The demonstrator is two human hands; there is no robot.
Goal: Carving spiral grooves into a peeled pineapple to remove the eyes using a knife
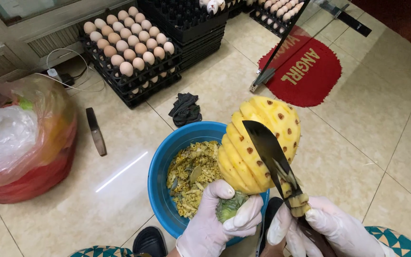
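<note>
Peeled pineapple (258, 147): yellow, spiral grooves cut along one side, brown eyes remaining on the other; held tilted above the near rim of the blue basin (160, 166). Left hand (220, 219): white glove, fingers closed around the pineapple's green stub at its lower end. Right hand (319, 228): white glove, closed on the handle of a dark knife (267, 147); blade laid against the fruit's flank, strips of peel clinging near the handle. Basin: on the tiled floor, holding a heap of yellow-green pineapple trimmings (191, 176). Just beyond the basin: a dark crumpled cloth (185, 109). To the left: a second knife (96, 132) lying flat on the tiles, near a bulging red and clear plastic bag (20, 143). Farther back: black stacked trays of eggs (129, 43). Right rear: a red mat (305, 69).
</note>
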